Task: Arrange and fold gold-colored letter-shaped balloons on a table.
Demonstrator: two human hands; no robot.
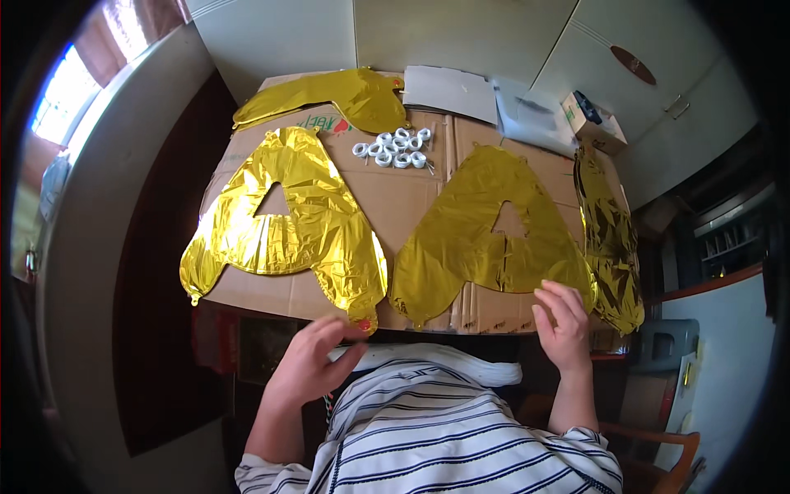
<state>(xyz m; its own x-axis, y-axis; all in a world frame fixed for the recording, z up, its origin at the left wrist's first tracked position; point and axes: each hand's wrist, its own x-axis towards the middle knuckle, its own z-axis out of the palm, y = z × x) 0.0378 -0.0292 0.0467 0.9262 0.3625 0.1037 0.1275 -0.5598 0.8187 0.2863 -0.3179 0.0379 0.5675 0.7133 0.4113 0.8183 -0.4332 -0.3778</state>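
Two flat gold foil letter balloons shaped like an A lie side by side on a cardboard-topped table. The left foil balloon (284, 235) is shiny and wrinkled, with a red mark on its lower right foot. Close to that foot is my left hand (313, 362), its thumb apart from its bent fingers and nothing seen between them. The right foil balloon (494, 222) looks smoother and duller. Over its lower right leg, near the table's front edge, my right hand (564, 325) has its fingers stretched out; whether they touch the foil I cannot tell.
Another folded gold foil balloon (329, 95) lies at the back left. Several small white ribbon rolls (395, 148) sit behind the two letters. Crumpled gold foil (607, 247) hangs along the right edge. Grey sheets (453, 90), clear plastic (531, 115) and a small box (594, 123) stand at the back.
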